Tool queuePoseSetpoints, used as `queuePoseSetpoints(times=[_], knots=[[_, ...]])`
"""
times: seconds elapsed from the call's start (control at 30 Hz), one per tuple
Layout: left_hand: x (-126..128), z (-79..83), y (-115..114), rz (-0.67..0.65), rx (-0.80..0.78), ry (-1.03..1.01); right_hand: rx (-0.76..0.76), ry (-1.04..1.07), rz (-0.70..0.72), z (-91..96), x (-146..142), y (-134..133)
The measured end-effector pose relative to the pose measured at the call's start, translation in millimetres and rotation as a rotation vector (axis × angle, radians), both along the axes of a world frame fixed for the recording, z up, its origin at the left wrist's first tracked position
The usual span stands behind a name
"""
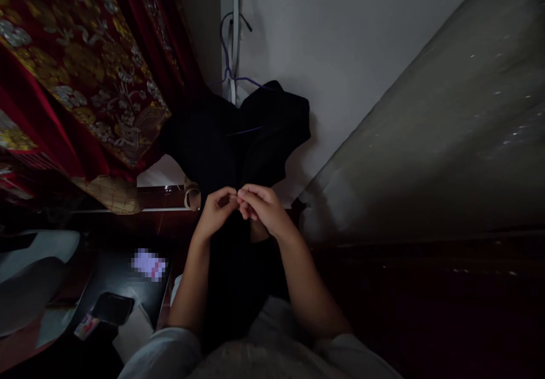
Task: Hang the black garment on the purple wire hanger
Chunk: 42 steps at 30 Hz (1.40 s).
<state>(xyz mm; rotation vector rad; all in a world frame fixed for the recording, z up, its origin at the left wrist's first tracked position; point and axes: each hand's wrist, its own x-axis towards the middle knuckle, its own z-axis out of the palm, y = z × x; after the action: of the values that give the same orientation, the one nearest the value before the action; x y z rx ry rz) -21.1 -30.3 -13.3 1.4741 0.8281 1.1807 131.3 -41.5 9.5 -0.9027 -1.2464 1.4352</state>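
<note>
A black garment hangs on a purple wire hanger against the white wall, its lower part dropping between my forearms. My left hand and my right hand meet at the garment's front, about mid-height. Both have their fingers pinched together on the black cloth, fingertips almost touching each other. What exactly sits between the fingertips is too dark to make out.
A red and gold embroidered cloth hangs at the upper left. At the right hangs a grey curtain. A dark low table at the lower left carries a black phone and papers. Something white lies at the far left.
</note>
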Motion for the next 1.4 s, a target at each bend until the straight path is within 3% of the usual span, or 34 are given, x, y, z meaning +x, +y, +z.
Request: queuePoseSetpoints(times=[0.1, 0.2, 0.33, 0.43, 0.53, 0.7, 0.83, 1.0, 1.1, 1.23, 1.3, 1.4], knots=[[2.2, -4.8, -2.6, 0.176, 0.035, 0.12, -0.077, 0.1, -0.053, 17.1, 1.5, 32.0], [10.9, -18.7, -6.1, 0.325, 0.066, 0.31, -0.097, 0.175, -0.159, 55.4, 3.3, 80.7], [21.1, -33.9, -1.0, 0.314, 0.07, 0.524, -0.013, 0.254, -0.2, 113.5, 0.8, 121.7], [17.7, -20.9, 10.7, 0.185, 0.061, 0.73, 0.067, 0.237, -0.187, 128.3, -7.3, 113.3], [5.3, 19.5, 25.4, 0.083, 0.157, 0.711, 0.182, 0.14, -0.188, 118.7, -14.5, 92.8], [-5.4, 106.5, 53.9, 0.368, 0.621, 0.39, 0.267, 0.031, -0.237, 107.3, -10.8, 84.9], [2.4, 145.6, 75.2, 0.34, 0.795, 0.478, 0.351, -0.006, -0.279, 108.2, -4.5, 90.5], [3.8, 157.7, 88.2, 0.252, 0.82, 0.626, 0.42, -0.011, -0.337, 99.2, -1.9, 95.8], [-0.7, 158.1, 88.8, 0.275, 0.836, 0.648, 0.479, -0.052, -0.352, 93.9, -3.3, 99.3], [-1.4, 151.8, 81.6, 0.33, 0.806, 0.551, 0.51, -0.173, -0.397, 82.2, -9.8, 110.8], [-2.7, 150.1, 77.1, 0.385, 0.818, 0.475, 0.452, -0.25, -0.391, 69.9, -12.3, 117.9], [-19.4, 155.2, 77.6, 0.568, 0.888, 0.262, 0.307, -0.302, -0.333, 46.9, -12.1, 120.1]])
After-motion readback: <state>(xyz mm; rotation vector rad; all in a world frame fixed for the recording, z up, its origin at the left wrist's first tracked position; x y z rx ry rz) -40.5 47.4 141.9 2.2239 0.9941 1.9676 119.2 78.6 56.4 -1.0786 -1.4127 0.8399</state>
